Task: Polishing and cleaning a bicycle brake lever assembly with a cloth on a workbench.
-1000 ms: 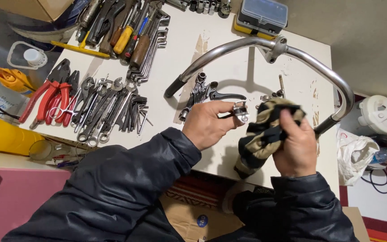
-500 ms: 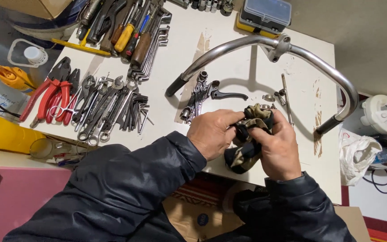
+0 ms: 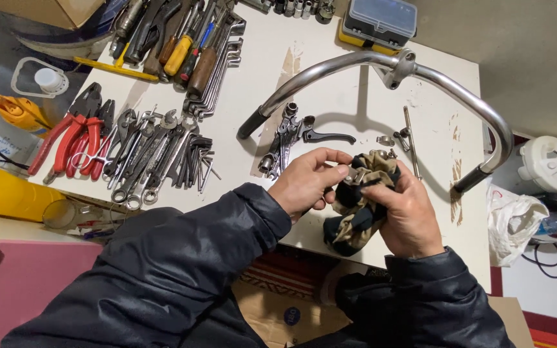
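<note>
My right hand (image 3: 407,216) grips a bunched rag (image 3: 356,216) patterned in black and tan, just above the near edge of the white table (image 3: 349,106). My left hand (image 3: 307,180) pinches a small metal part (image 3: 357,175) against the top of the rag; most of the part is hidden by cloth and fingers. Behind the hands a curved chrome handlebar (image 3: 356,61) with black ends arches across the table. A black lever (image 3: 327,136) and a few small sockets and fittings (image 3: 282,138) lie just beyond my left hand.
Several wrenches and hex keys (image 3: 156,158) lie in a row at the left beside red-handled pliers (image 3: 72,138). Screwdrivers (image 3: 182,48) sit further back. A parts box (image 3: 381,22) stands at the far edge. A white plastic bag (image 3: 517,225) hangs at the right.
Both hands came together over the rag and drew nearer the table's front edge. My left hand left the table and now pinches the metal part on the cloth.
</note>
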